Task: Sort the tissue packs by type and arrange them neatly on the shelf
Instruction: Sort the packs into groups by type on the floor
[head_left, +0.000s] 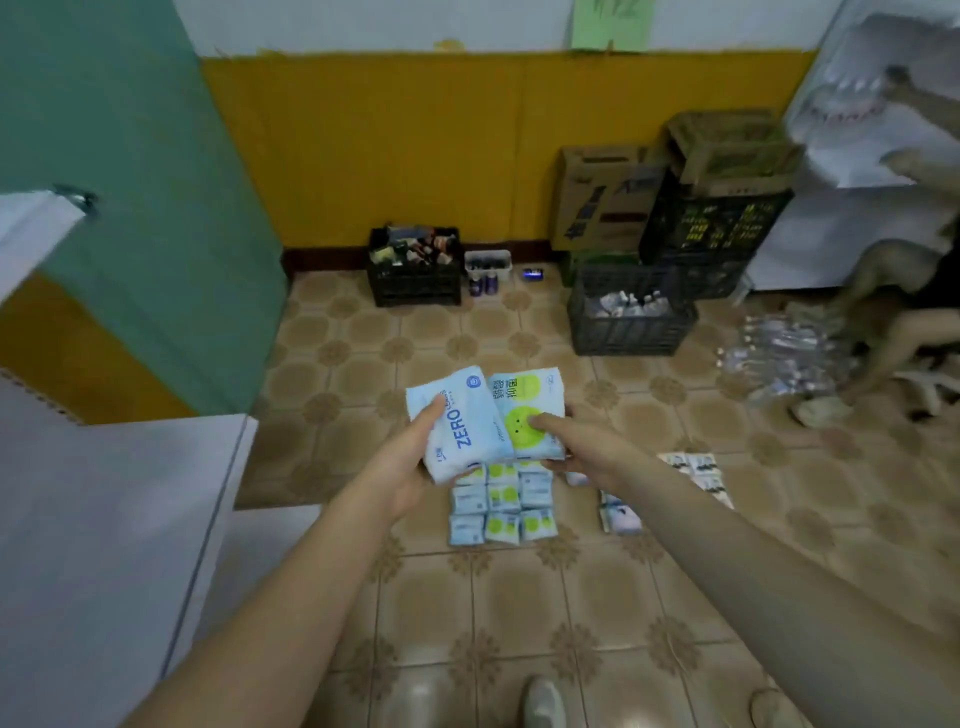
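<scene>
We hold two tissue packs side by side above the tiled floor (519, 597). Our left hand (410, 462) grips the blue ZERO pack (462, 421), thumb curled over its face; our right hand (576, 441) grips the green-dot pack (524, 410) touching it on the right. Directly below the ZERO pack, small packs (501, 506) lie in a grid on the floor. Beyond it stand black crates (415, 270) against the yellow wall (389, 145).

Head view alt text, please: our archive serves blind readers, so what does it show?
A person's left hand holds a blue ZERO tissue pack and the right hand a green-dotted tissue pack, side by side above rows of small packs on the tiled floor. Black crates stand by the yellow wall.
</scene>
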